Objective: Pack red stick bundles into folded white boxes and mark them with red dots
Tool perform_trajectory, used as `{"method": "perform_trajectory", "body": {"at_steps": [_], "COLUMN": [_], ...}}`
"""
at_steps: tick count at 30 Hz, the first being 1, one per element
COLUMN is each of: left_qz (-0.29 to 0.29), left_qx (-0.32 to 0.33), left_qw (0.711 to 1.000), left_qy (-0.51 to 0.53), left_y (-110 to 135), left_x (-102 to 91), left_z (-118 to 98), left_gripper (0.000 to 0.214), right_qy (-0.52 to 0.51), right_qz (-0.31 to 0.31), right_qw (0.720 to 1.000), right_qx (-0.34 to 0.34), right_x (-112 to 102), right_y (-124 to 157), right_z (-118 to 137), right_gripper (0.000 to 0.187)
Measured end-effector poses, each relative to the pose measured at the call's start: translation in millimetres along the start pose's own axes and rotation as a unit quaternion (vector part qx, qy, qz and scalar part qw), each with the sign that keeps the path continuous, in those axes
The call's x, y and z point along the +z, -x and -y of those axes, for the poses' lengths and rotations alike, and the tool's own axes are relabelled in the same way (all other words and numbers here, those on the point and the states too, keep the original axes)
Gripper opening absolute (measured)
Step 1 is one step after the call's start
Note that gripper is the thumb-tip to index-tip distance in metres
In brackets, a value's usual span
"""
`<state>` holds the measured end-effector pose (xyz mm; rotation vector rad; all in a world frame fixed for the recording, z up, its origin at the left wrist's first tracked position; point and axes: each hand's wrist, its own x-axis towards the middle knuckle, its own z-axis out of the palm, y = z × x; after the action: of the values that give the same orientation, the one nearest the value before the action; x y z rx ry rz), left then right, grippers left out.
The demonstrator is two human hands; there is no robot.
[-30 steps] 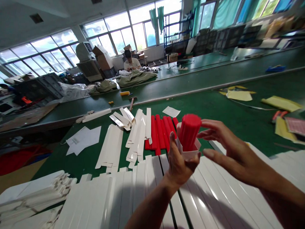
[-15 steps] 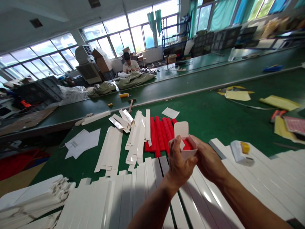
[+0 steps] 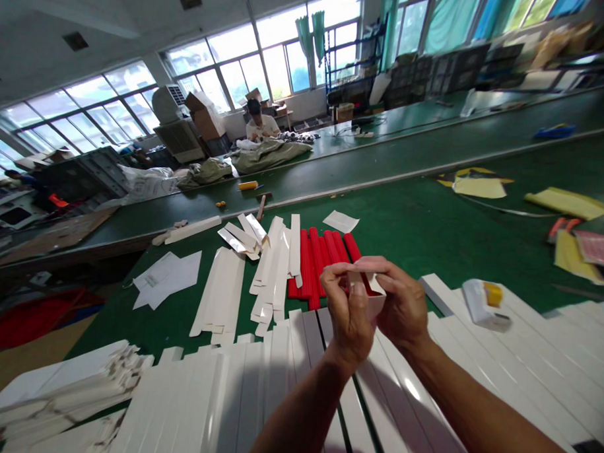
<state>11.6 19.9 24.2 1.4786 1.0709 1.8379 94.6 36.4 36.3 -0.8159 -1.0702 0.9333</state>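
My left hand and my right hand both grip a narrow white box held end-on toward me. Red sticks show inside its open end, and the fingers of both hands press its top flap down over them. Just beyond the hands, a row of red stick bundles lies on the green table. Below my hands, long closed white boxes lie side by side.
Flat unfolded white box blanks and more folded ones lie left of the red bundles. A small white and yellow dispenser sits on boxes at right. Yellow sheets lie far right. A person sits at a far table.
The red sticks have slid down into the white box. My right hand closed in on the box, and both hands have folded its top flap down.
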Motion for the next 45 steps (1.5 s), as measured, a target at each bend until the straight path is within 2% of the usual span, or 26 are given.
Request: {"method": "perform_trajectory", "body": {"at_steps": [2,4,7,10,12,14,16,19,23,27,31,35,38,41,45], "left_qz": [0.025,0.057,0.074,0.116,0.16,0.196,0.226,0.266,0.291,0.329,0.367,0.378,0.356,0.317,0.283], "left_qx": [0.008,0.06,0.146,0.196,0.214,0.225,0.239,0.241,0.234,0.245,0.296,0.33,0.378,0.403,0.384], "left_qw": [1.0,0.995,0.982,0.963,0.949,0.936,0.923,0.908,0.89,0.862,0.833,0.803,0.787,0.796,0.822], "left_qy": [-0.017,-0.053,-0.095,-0.141,-0.165,-0.186,-0.198,-0.218,-0.263,-0.298,-0.288,-0.321,-0.334,-0.321,-0.312], "left_y": [-1.0,-2.3,-7.8,-18.3,-26.7,-35.2,-43.1,-51.6,-56.4,-62.2,-70.9,-69.9,-61.8,-53.0,-44.7], "left_x": [-1.5,-4.9,-12.0,-21.2,-28.6,-36.0,-42.3,-47.8,-48.7,-50.4,-54.2,-52.4,-48.0,-44.3,-41.7], "left_z": [1.2,1.9,1.7,-1.4,-5.6,-11.6,-18.6,-28.9,-38.9,-46.5,-52.2,-50.1,-41.5,-31.3,-22.5], "left_gripper": [0.034,0.045,0.049,0.035,0.037,0.041,0.043,0.039,0.034,0.034,0.032,0.032,0.031,0.033,0.04], "right_qy": [-0.009,-0.013,-0.017,-0.013,0.048,0.134,0.203,0.26,0.292,0.295,0.296,0.304,0.294,0.278,0.262], "right_qz": [0.006,-0.012,-0.025,0.02,0.064,0.079,0.072,0.064,0.071,0.103,0.129,0.143,0.155,0.161,0.185], "right_qw": [0.998,0.997,0.997,0.999,0.997,0.987,0.974,0.955,0.94,0.933,0.93,0.924,0.923,0.926,0.928], "right_qx": [-0.055,-0.075,-0.075,-0.023,-0.001,-0.031,-0.074,-0.126,-0.163,-0.178,-0.173,-0.183,-0.194,-0.199,-0.188], "right_x": [0.2,-0.2,-4.6,-14.5,-20.5,-22.5,-20.3,-15.1,-15.0,-17.2,-16.6,-17.0,-19.1,-21.2,-23.0], "right_y": [-2.3,-4.2,-1.7,10.3,20.2,27.3,29.8,27.5,24.1,23.1,21.1,16.2,11.9,8.6,7.1], "right_z": [-1.6,-2.4,-5.6,-14.5,-21.8,-27.5,-30.3,-31.9,-33.9,-31.1,-25.5,-26.5,-31.0,-33.4,-28.6], "right_gripper": [0.024,0.031,0.031,0.035,0.055,0.075,0.085,0.081,0.078,0.08,0.084,0.087,0.084,0.08,0.08]}}
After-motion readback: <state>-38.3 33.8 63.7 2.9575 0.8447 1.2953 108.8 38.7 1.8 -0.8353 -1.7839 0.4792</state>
